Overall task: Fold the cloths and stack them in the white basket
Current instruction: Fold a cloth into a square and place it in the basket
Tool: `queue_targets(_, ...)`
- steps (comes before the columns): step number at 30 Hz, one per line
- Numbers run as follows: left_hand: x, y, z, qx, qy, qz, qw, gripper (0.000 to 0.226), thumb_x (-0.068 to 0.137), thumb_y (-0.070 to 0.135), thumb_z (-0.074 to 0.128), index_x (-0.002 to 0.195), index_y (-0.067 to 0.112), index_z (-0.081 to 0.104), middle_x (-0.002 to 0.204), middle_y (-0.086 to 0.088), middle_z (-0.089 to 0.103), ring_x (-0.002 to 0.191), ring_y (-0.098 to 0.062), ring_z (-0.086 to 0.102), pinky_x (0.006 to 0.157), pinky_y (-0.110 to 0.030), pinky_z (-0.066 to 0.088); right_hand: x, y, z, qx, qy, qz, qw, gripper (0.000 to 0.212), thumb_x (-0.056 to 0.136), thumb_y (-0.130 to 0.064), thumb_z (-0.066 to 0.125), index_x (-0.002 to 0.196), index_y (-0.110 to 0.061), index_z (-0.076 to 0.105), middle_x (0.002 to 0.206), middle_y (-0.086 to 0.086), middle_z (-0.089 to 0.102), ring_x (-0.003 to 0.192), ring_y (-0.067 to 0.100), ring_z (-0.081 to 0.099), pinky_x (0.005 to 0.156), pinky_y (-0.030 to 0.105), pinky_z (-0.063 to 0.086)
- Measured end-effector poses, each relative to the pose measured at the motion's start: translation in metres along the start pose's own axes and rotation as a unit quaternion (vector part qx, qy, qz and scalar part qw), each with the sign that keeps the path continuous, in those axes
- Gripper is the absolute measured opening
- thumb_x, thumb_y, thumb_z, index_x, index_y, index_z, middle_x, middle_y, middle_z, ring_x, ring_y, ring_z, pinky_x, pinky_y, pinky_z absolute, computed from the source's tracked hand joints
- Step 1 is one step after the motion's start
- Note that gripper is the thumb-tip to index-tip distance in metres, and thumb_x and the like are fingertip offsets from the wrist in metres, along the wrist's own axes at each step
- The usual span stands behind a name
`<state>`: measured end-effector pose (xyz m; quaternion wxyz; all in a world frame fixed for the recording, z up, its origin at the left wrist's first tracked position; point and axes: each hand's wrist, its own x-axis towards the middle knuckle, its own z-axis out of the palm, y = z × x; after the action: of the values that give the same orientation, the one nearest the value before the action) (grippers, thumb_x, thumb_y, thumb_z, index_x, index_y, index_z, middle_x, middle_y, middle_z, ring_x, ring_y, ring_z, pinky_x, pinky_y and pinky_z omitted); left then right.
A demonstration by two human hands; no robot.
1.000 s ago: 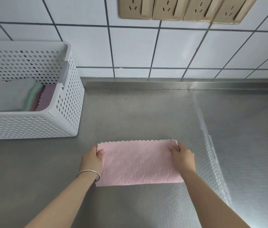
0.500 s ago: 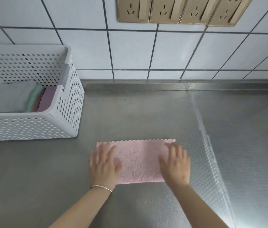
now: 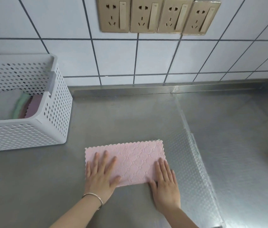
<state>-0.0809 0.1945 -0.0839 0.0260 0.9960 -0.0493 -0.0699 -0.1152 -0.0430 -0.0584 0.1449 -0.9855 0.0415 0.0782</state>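
Head view, looking down at your two hands on a brushed stainless-steel worktop [image 3: 130, 122]. A pale pink, diamond-textured cloth with scalloped edges [image 3: 134, 160], folded into a wide rectangle, lies flat on the worktop in front of you, near the lower centre of the view. Your left hand [image 3: 101, 175] rests palm-down on the cloth's left end, fingers straight and spread, gripping nothing; a thin silver bangle [image 3: 93, 197] circles that wrist. Your right hand [image 3: 166, 185] lies flat at the cloth's lower right corner, fingers straight and close together, the fingertips on the fabric and the palm partly on the bare metal; it too grips nothing.

A white perforated plastic basket [image 3: 54, 116] stands on the worktop to the left and farther back, apart from the pink cloth. Inside it lie folded cloths [image 3: 21, 106]: a grey one uppermost, with green and mauve edges showing at its right side.

To the right of the pink cloth, a sheet of clear embossed film [image 3: 195, 162] covers the worktop. Behind the worktop rises a white tiled wall with dark grout [image 3: 154, 58], carrying a row of four gold-coloured socket plates [image 3: 158, 14].
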Motion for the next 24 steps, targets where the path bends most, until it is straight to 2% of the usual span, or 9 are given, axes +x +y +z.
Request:
queue_targets(4, -0.001, 0.013, -0.008, -0.012, 0.005, -0.018, 1.000, 0.067, 0.090, 0.059, 0.000, 0.138, 0.027, 0.033, 0.154, -0.004, 0.019, 0.144, -0.030, -0.005, 0.112, -0.050, 0.001, 0.009, -0.008, -0.019, 0.207, 0.065, 0.123, 0.968, 0.053, 0.088, -0.024, 0.043, 0.139, -0.011, 0.039, 0.143, 0.003, 0.038, 0.127, 0.019, 0.039, 0.106, 0.029, 0.031)
queue_targets(8, 0.008, 0.037, -0.017, 0.020, 0.029, 0.091, 0.995, 0.060, 0.092, 0.056, 0.008, 0.138, 0.027, 0.035, 0.157, 0.004, -0.002, 0.145, -0.029, -0.005, 0.109, -0.053, 0.001, 0.030, -0.013, -0.044, 0.335, 0.043, 0.265, 0.903, 0.048, 0.086, -0.010, 0.050, 0.133, -0.012, 0.042, 0.123, -0.001, 0.044, 0.097, 0.013, 0.046, 0.080, 0.026, 0.038)
queue_targets(11, 0.017, 0.052, -0.017, 0.031, 0.009, 0.148, 0.989, 0.060, 0.081, 0.056, 0.033, 0.134, 0.029, 0.039, 0.157, 0.003, -0.005, 0.144, -0.031, -0.006, 0.109, -0.056, 0.001, 0.043, -0.011, -0.058, 0.300, -0.077, 0.312, 0.898, 0.009, 0.081, -0.014, 0.049, 0.087, -0.019, 0.053, 0.087, -0.001, 0.053, 0.072, 0.014, 0.045, 0.061, 0.025, 0.033)
queue_targets(14, 0.020, 0.054, -0.013, 0.030, -0.040, 0.153, 0.987, 0.064, 0.075, 0.060, 0.037, 0.134, 0.034, 0.041, 0.157, -0.001, 0.013, 0.145, -0.030, -0.004, 0.109, -0.055, 0.002, 0.047, -0.014, -0.071, 0.263, -0.156, 0.308, 0.901, 0.020, 0.074, -0.018, 0.051, 0.057, -0.018, 0.040, 0.060, -0.003, 0.039, 0.052, 0.013, 0.036, 0.046, 0.022, 0.025)
queue_targets(17, 0.021, 0.059, -0.023, -0.005, -0.101, 0.129, 0.986, 0.065, 0.075, 0.063, 0.035, 0.134, 0.037, 0.040, 0.151, -0.005, 0.032, 0.144, -0.028, -0.004, 0.108, -0.051, -0.002, 0.043, -0.016, -0.071, 0.252, -0.156, 0.298, 0.907, 0.017, 0.074, -0.014, 0.048, 0.060, -0.020, 0.040, 0.061, -0.004, 0.040, 0.052, 0.011, 0.036, 0.046, 0.022, 0.026)
queue_targets(19, 0.025, 0.064, -0.037, -0.008, -0.101, 0.121, 0.988, 0.064, 0.082, 0.061, 0.031, 0.142, 0.041, 0.023, 0.158, -0.003, 0.005, 0.144, -0.024, -0.015, 0.110, -0.049, -0.009, 0.034, -0.020, -0.069, 0.253, -0.110, 0.278, 0.920, 0.007, 0.075, -0.012, 0.048, 0.075, -0.018, 0.050, 0.069, -0.004, 0.048, 0.058, 0.012, 0.043, 0.050, 0.023, 0.031)
queue_targets(20, 0.028, 0.068, -0.046, -0.048, -0.105, 0.111, 0.987, 0.063, 0.086, 0.059, 0.031, 0.144, 0.039, 0.019, 0.158, 0.000, -0.003, 0.144, -0.023, -0.014, 0.113, -0.046, -0.007, 0.030, -0.023, -0.068, 0.243, -0.080, 0.256, 0.932, 0.014, 0.076, -0.012, 0.049, 0.088, -0.017, 0.054, 0.076, -0.004, 0.053, 0.064, 0.013, 0.049, 0.053, 0.023, 0.035)
queue_targets(22, 0.030, 0.077, -0.069, -0.196, -0.115, 0.052, 0.972, 0.053, 0.090, 0.050, 0.041, 0.139, 0.031, 0.037, 0.153, 0.003, 0.024, 0.142, -0.020, 0.018, 0.114, -0.034, 0.016, 0.022, -0.032, -0.064, 0.191, -0.001, 0.189, 0.963, 0.026, 0.079, -0.013, 0.052, 0.104, -0.016, 0.055, 0.092, -0.003, 0.060, 0.080, 0.018, 0.058, 0.061, 0.025, 0.040)
queue_targets(24, 0.030, 0.081, -0.093, -0.387, -0.046, -0.039, 0.920, 0.034, 0.089, 0.038, 0.054, 0.121, 0.026, 0.058, 0.129, 0.007, 0.057, 0.121, -0.013, 0.050, 0.099, -0.022, 0.036, 0.015, -0.048, -0.061, 0.170, 0.094, 0.110, 0.975, 0.026, 0.075, -0.009, 0.058, 0.100, -0.015, 0.057, 0.093, -0.001, 0.063, 0.081, 0.022, 0.062, 0.062, 0.027, 0.043)
